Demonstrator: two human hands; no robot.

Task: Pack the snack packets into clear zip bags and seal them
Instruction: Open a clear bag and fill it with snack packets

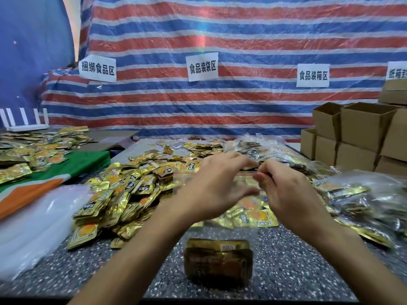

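Above the table, clear zip bag, mouth away, right hand fingers pinching its seal, left hand slack.

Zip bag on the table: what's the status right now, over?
Both hands at the zip bag mouth: right hand fingers pinching the red strip, left hand spread beside it. Packets inside, seal unconfirmed. Loose packets crowd left.
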